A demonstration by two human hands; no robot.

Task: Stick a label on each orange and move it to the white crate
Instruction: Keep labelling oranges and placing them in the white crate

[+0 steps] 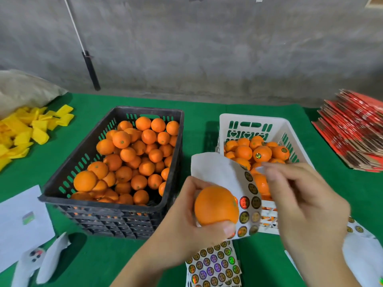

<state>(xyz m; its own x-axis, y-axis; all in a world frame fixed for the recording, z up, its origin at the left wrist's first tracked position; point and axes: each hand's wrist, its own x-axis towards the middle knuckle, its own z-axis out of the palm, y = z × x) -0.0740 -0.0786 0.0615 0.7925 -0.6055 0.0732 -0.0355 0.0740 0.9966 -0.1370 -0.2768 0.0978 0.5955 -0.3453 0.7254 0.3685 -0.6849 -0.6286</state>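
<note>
My left hand grips an orange together with a curled sheet of round labels, low in the middle of the view. My right hand hovers just right of the sheet, blurred, its fingertips pinched near the sheet's upper edge; whether a label is between them I cannot tell. Behind stands the white crate, holding several oranges with labels. The black crate to the left is full of plain oranges.
More label sheets lie on the green tablecloth below my hands. Used white backing paper and a white sheet lie at left. Yellow foam pieces sit far left, a red carton stack at right.
</note>
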